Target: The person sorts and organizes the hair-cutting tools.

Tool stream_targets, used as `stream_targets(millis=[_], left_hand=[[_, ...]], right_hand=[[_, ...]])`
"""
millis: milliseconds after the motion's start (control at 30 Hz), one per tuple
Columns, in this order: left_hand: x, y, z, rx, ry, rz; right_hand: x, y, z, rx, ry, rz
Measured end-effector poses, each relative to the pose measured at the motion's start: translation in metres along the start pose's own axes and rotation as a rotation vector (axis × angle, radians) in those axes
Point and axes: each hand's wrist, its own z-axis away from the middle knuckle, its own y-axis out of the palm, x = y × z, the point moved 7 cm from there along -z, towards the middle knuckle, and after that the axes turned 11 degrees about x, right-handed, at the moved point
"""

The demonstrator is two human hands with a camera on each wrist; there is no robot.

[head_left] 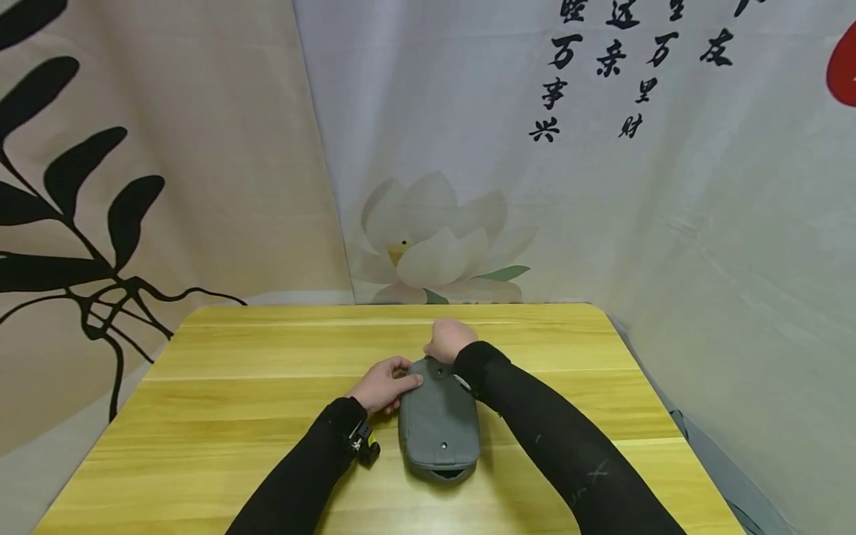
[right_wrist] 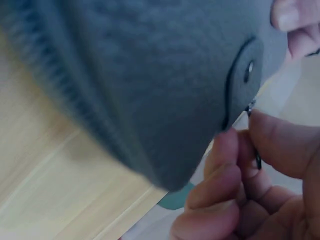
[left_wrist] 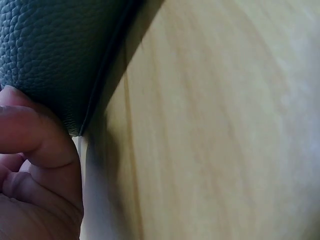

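Note:
A grey pebbled-leather zip pouch [head_left: 440,417] lies lengthwise on the table. My left hand [head_left: 383,383] grips its far left edge, with the thumb on top and fingers at the side. In the left wrist view, curled fingers [left_wrist: 45,150] meet the pouch's corner. At the far end is my right hand [head_left: 451,340], its fingertips hidden behind the wrist there. The right wrist view shows its thumb and fingers pinching a small dark metal piece [right_wrist: 258,159] beside a riveted leather tab [right_wrist: 246,75]. What that metal piece is, I cannot tell. The zip [right_wrist: 55,75] runs along the pouch's side.
The wood-grain table [head_left: 267,349] stretches around the pouch on all sides. Behind it hangs a cloth backdrop [head_left: 441,148] with flower, leaf and writing prints. A wrist device [head_left: 363,443] sits on the left sleeve.

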Motion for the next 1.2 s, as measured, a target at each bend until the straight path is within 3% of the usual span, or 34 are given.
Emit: stream_targets(millis=[367, 467, 567, 767, 833, 933, 1100, 1200], left_hand=[[0.005, 0.002, -0.001, -0.005, -0.015, -0.006], [0.006, 0.001, 0.0, -0.02, -0.011, -0.007], [0.007, 0.002, -0.001, -0.03, -0.005, 0.0], [0.002, 0.002, -0.003, -0.028, -0.003, -0.019], [-0.003, -0.001, -0.004, -0.025, -0.006, -0.076], [-0.017, -0.006, -0.009, -0.038, -0.012, -0.232], [-0.043, -0.01, -0.022, -0.106, -0.049, -0.526], [-0.056, -0.007, -0.028, -0.134, -0.059, -0.643]], right_hand=[[-0.046, -0.003, 0.01, 0.042, 0.071, -0.118], [-0.051, -0.001, 0.016, 0.039, 0.021, -0.158], [-0.049, 0.0, 0.023, -0.001, -0.082, -0.129], [-0.046, 0.001, 0.03, -0.079, -0.209, 0.021], [-0.045, 0.003, 0.031, -0.111, -0.229, 0.087], [-0.044, 0.004, 0.031, -0.155, -0.251, 0.155], [-0.042, 0.006, 0.031, -0.181, -0.263, 0.195], [-0.041, 0.007, 0.031, -0.188, -0.27, 0.21]])
